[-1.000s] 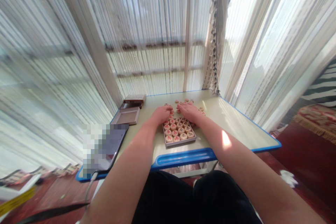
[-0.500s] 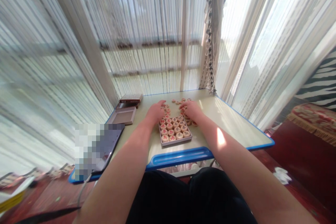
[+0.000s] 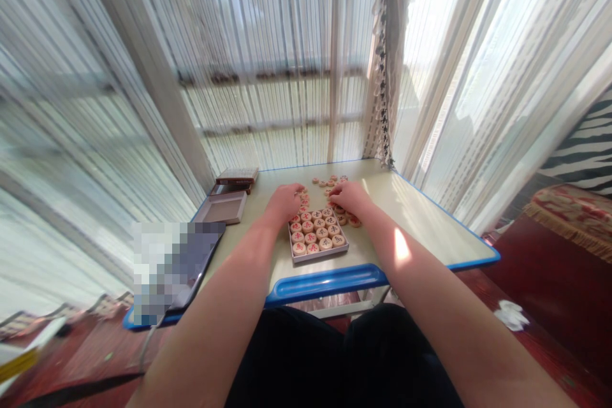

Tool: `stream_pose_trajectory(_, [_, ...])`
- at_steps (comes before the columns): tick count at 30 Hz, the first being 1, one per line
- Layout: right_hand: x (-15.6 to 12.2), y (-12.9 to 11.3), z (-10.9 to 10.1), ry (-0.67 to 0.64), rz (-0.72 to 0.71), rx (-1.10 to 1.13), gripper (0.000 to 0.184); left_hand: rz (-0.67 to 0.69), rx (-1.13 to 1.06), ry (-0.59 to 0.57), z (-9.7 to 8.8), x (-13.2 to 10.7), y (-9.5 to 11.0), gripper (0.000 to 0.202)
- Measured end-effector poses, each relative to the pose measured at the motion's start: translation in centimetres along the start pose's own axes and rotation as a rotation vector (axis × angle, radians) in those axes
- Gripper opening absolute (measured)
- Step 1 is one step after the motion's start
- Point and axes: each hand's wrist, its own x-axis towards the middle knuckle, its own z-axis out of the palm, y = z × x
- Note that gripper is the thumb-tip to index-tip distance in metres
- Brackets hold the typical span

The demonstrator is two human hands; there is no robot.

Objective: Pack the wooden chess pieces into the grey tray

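Note:
A shallow grey tray (image 3: 319, 254) in the middle of the table holds rows of round wooden chess discs (image 3: 315, 234) with red and black characters. My left hand (image 3: 284, 200) rests at the tray's far left corner, fingers curled down on loose discs there. My right hand (image 3: 350, 195) lies at the far right corner, fingers bent over other loose discs. What each hand pinches is too small to make out. More loose discs (image 3: 329, 180) lie scattered beyond both hands.
The table (image 3: 421, 217) has a blue rim and a blue trough (image 3: 329, 282) at its near edge. An open box lid (image 3: 222, 208) and a dark box (image 3: 236, 176) sit at the far left, a tablet (image 3: 191, 261) at the near left. Curtains hang close behind.
Both hands have drawn slightly closer to the tray's far edge and their fingers have curled more over the loose discs. The view has shifted a little.

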Motion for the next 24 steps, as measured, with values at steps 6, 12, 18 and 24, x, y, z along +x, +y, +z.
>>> stream_pose_trajectory(6, [-0.1, 0.2, -0.3, -0.034, 0.016, 0.021, 0.017, -0.034, -0.039, -0.015, -0.9, -0.1, 0.7, 0.037])
stream_pose_trajectory(12, [-0.6, -0.5, -0.7, 0.086, -0.029, 0.005, 0.022, 0.004, -0.193, -0.437, -4.7, -1.0, 2.3, 0.065])
stream_pose_trajectory(18, [-0.8, -1.1, -0.9, 0.04, -0.103, 0.051, 0.024, 0.01, -0.151, -0.568, -5.1, -1.4, 2.5, 0.07])
stream_pose_trajectory(24, [-3.5, -2.7, -3.0, -0.164, -0.388, 0.24, 0.025, -0.228, -0.394, -0.262, -3.7, -0.4, 0.7, 0.044])
